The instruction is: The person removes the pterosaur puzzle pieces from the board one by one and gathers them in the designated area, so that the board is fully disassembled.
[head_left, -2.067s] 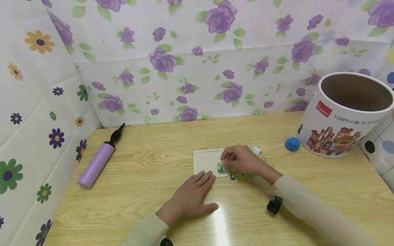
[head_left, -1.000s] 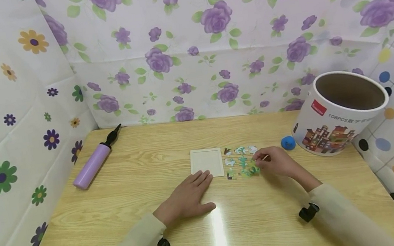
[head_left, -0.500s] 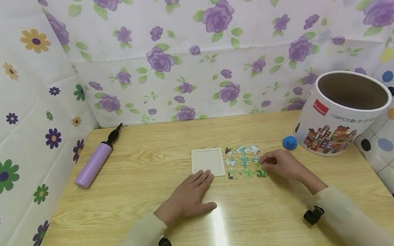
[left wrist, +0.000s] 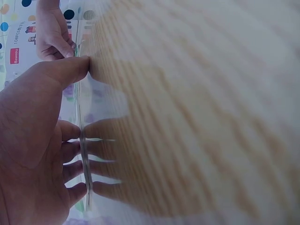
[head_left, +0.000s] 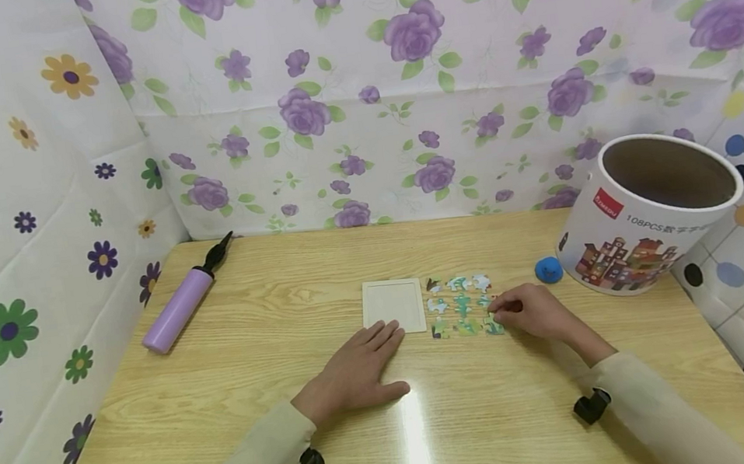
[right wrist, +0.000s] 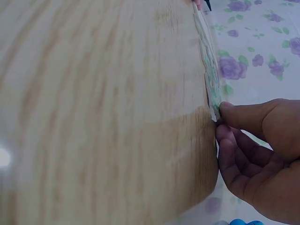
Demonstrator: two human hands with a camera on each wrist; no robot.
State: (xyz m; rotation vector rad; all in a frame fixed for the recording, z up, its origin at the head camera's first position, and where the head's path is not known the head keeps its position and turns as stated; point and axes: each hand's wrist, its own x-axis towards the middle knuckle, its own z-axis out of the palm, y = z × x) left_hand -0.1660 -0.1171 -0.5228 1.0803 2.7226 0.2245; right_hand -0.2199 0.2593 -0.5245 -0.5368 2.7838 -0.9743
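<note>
Several jigsaw puzzle pieces (head_left: pixel 462 305) lie spread in rows on the table, just right of a shallow square puzzle frame (head_left: pixel 392 306) with a bare pale inside. My right hand (head_left: pixel 534 311) is at the right end of the rows, thumb and forefinger pinching the edge of the lower right green piece (head_left: pixel 493 324). In the right wrist view, thumb and finger (right wrist: pixel 255 150) meet at the pieces' edge, the other fingers curled. My left hand (head_left: pixel 355 367) lies flat, fingers straight, fingertips on the frame's lower edge. In the left wrist view that hand (left wrist: pixel 35 140) spans beside the frame.
A large white bucket (head_left: pixel 646 219) with printed buildings stands at the back right. By its base sits a small blue object (head_left: pixel 549 270). A purple hand pump (head_left: pixel 184 304) with a black nozzle lies at the left on the wooden table (head_left: pixel 257 380).
My right hand has moved from the frame's lower right corner to the right end of the rows. The green piece left the frame's corner and was turned. My left hand stays put.
</note>
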